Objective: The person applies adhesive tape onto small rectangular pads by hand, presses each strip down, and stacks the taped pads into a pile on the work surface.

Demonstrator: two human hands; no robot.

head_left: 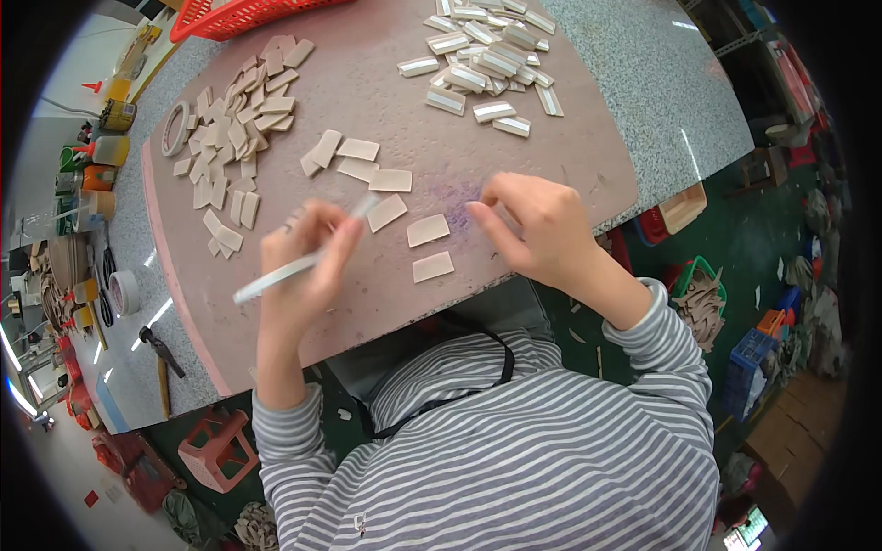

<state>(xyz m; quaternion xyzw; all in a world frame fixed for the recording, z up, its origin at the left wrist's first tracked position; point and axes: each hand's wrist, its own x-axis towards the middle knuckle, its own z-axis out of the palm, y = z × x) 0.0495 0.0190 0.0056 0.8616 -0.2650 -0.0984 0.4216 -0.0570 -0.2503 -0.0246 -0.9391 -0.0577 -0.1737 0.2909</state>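
Note:
My left hand [308, 262] is closed around a slim white pen [287, 277], slightly blurred, whose far end is over the small beige pieces. My right hand [542, 225] is curled with thumb and forefinger close together beside a patch of purple marks [450, 207]; whatever it may pinch is hidden. Between the hands lie flat beige rectangles: one near the front [433, 267], another just behind it [428, 230], and a tilted one [387, 213] by the pen. Several more [358, 150] lie a little farther off.
A heap of beige pieces [234, 129] and a tape roll [175, 129] lie at left. Pieces with white strips [487, 55] are piled at far right. A red basket [239, 20] stands at the back. On the left edge lie a hammer [163, 358] and another tape roll [123, 292].

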